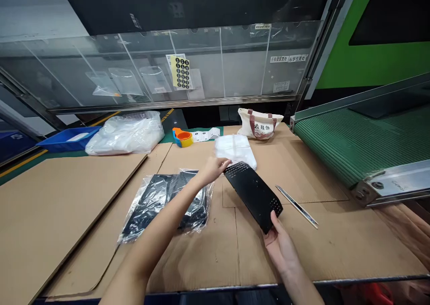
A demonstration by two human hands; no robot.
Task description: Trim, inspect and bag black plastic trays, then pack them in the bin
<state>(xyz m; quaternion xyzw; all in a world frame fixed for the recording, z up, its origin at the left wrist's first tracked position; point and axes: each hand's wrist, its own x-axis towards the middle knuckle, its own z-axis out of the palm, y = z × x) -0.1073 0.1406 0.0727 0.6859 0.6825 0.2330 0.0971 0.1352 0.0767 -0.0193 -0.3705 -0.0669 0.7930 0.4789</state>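
Observation:
Both my hands hold a flat black perforated panel (253, 196), tilted across the cardboard-covered table (336, 242). My left hand (211, 170) pinches its far end, and my right hand (280, 247) supports the near end from below. Under my left forearm lies a transparent plastic bag (198, 206) with black items inside, partly hidden by the arm. A folded stack of white plastic film (235, 150) sits just beyond the panel. To the right of the panel lies a slim metal utility knife or ruler (297, 206), not touching it.
An orange tape dispenser (183, 137), a canvas tote bag (258, 123), a white plastic sack (126, 135) and a blue tray (69, 139) stand at the back. A green conveyor belt (363, 143) runs along the right. A transparent screen (218, 63) rises behind the table.

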